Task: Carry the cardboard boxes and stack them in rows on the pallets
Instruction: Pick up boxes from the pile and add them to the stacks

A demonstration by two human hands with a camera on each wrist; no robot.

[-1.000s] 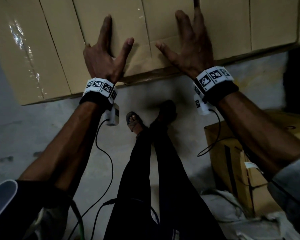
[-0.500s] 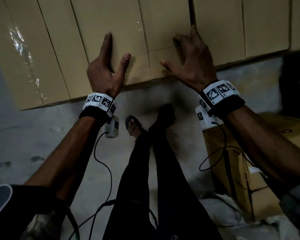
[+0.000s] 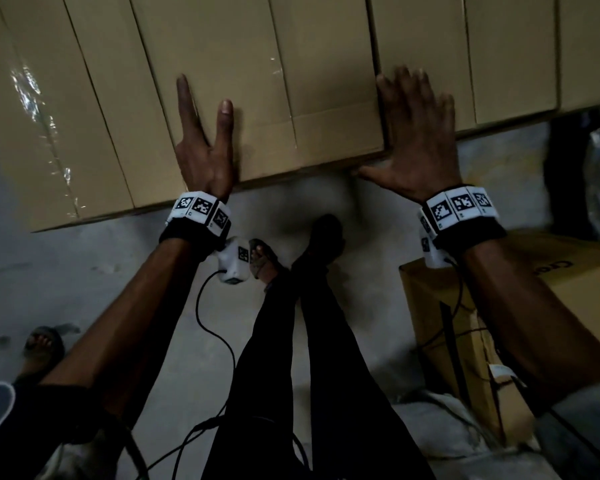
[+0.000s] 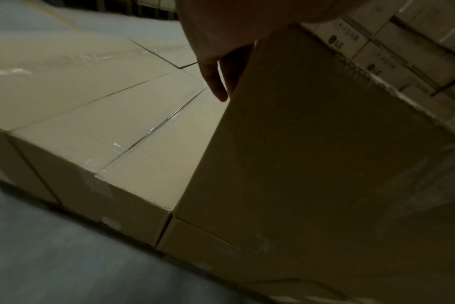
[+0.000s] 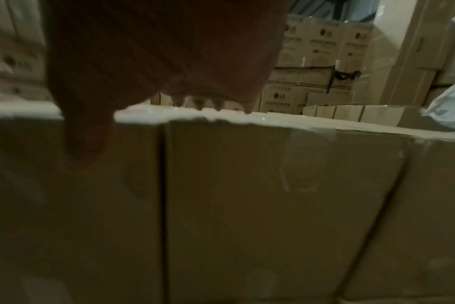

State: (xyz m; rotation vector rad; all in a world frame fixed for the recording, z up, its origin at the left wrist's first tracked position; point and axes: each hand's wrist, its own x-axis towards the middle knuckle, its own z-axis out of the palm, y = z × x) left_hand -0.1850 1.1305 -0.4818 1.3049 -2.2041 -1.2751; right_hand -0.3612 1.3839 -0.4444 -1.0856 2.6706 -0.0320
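Bracketing the cardboard box [image 3: 257,98], left hand [image 3: 205,157], right hand [image 3: 416,147] (fingers straight)

Wrists: white bands printed with black square markers [image 3: 198,211], [image 3: 459,209] are worn over black straps.
Cameras: a white housing [image 3: 234,263] is hung below the left wrist, trailed by a black cable [image 3: 219,336].
Legs: black trousers [image 3: 326,358] and dark sandals [image 3: 262,261] are worn.

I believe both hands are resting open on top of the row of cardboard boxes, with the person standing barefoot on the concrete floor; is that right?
Not quite: the person is not barefoot. The head view shows sandals on the feet. The rest holds: the left hand and the right hand rest open, fingers straight, on the row of cardboard boxes, above the concrete floor.
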